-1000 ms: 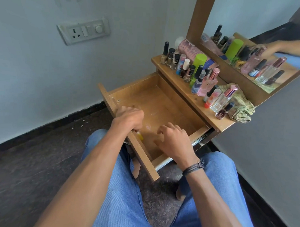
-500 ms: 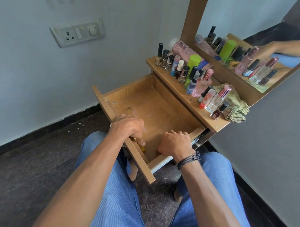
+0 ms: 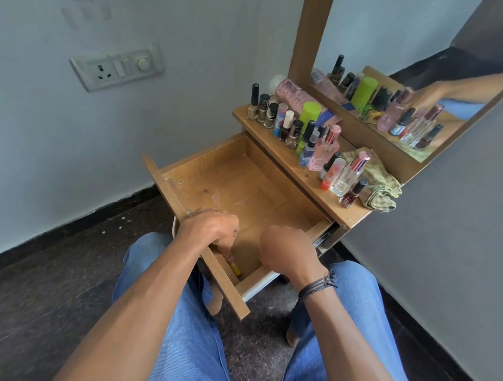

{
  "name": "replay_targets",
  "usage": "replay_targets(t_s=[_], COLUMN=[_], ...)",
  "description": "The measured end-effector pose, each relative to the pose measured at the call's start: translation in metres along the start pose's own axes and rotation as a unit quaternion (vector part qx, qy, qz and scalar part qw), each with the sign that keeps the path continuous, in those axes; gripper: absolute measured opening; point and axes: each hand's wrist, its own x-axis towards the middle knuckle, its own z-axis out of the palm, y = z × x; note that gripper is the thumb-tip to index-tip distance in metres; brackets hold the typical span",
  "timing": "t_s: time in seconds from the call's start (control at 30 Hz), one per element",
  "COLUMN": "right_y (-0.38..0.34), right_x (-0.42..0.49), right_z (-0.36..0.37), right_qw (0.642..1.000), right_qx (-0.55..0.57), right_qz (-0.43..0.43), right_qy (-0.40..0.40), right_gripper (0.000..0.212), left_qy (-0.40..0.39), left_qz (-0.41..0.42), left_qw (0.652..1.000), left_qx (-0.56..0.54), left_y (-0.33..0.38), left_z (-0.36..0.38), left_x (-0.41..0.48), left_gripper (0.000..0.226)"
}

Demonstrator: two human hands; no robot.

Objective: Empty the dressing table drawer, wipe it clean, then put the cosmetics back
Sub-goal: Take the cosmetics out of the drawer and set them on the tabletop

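Note:
The wooden drawer is pulled out, and most of its floor is bare. My left hand reaches over the front panel into the near corner. Its fingertips pinch the top of a small yellow bottle that leans against the panel. My right hand dips into the drawer by the near right side, back upward, with its fingers hidden. Several nail polishes, perfumes and tubes stand in a row on the dressing table top.
A folded green cloth lies at the right end of the table top, under the mirror. A wall socket is at the left. My knees in blue jeans sit under the drawer, above a dark floor.
Both hands have slid toward the near end of the drawer. The right hand went from lying flat on the drawer floor to curling down at the near right side.

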Motion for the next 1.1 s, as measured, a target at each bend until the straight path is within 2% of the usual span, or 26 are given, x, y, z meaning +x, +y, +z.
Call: replay_targets(t_s=[0.07, 0.13, 0.27, 0.33, 0.4, 0.43, 0.5, 0.53, 0.63, 0.8, 0.87, 0.93, 1.1], right_y=[0.003, 0.007, 0.014, 0.017, 0.022, 0.024, 0.027, 0.028, 0.029, 0.029, 0.029, 0.030, 0.030], right_x=[-0.002, -0.004, -0.009, -0.011, -0.013, -0.014, -0.015, -0.015, -0.016, -0.015, -0.014, -0.013, -0.011], right_z=[-0.004, -0.007, -0.017, -0.023, -0.028, -0.030, -0.034, -0.035, -0.039, -0.040, -0.041, -0.040, -0.036], right_qw=[1.000, 0.998, 0.994, 0.991, 0.984, 0.975, 0.939, 0.910, 0.791, 0.645, 0.618, 0.611, 0.586], right_qx=[0.015, 0.027, 0.070, 0.108, 0.167, 0.211, 0.321, 0.390, 0.588, 0.734, 0.751, 0.752, 0.763], right_qz=[-0.021, -0.038, -0.063, -0.066, -0.053, -0.044, -0.027, -0.016, 0.008, -0.016, -0.010, 0.002, 0.013], right_qy=[-0.017, -0.044, -0.061, -0.038, 0.014, 0.049, 0.117, 0.137, 0.167, 0.214, 0.231, 0.248, 0.273], right_gripper=[0.016, 0.025, 0.025, 0.028, 0.018, 0.012, 0.011, 0.014, 0.022, 0.035, 0.038, 0.039, 0.040], left_qy=[0.000, 0.002, 0.006, 0.008, 0.005, -0.004, -0.025, -0.028, -0.029, -0.029, -0.024, -0.018, -0.039], left_qz=[0.000, 0.000, -0.002, -0.002, 0.001, 0.002, 0.000, 0.000, 0.001, 0.017, 0.024, 0.032, 0.033], left_qw=[1.000, 1.000, 0.999, 0.998, 0.998, 0.999, 0.999, 0.999, 0.999, 0.999, 0.998, 0.998, 0.998], left_qx=[0.014, 0.025, 0.052, 0.061, 0.059, 0.054, 0.046, 0.042, 0.035, 0.042, 0.046, 0.047, 0.040], left_y=[0.004, 0.009, 0.024, 0.027, 0.027, 0.027, 0.028, 0.028, 0.030, 0.027, 0.024, 0.022, 0.020], left_z=[0.002, 0.002, -0.002, -0.003, -0.003, -0.004, -0.006, -0.006, -0.007, -0.004, -0.001, 0.000, 0.004], left_x=[0.001, -0.002, -0.013, -0.015, -0.014, -0.013, -0.014, -0.014, -0.014, -0.012, -0.007, -0.004, 0.006], left_gripper=[0.012, 0.027, 0.035, 0.033, 0.027, 0.033, 0.042, 0.041, 0.042, 0.047, 0.035, 0.024, 0.026])
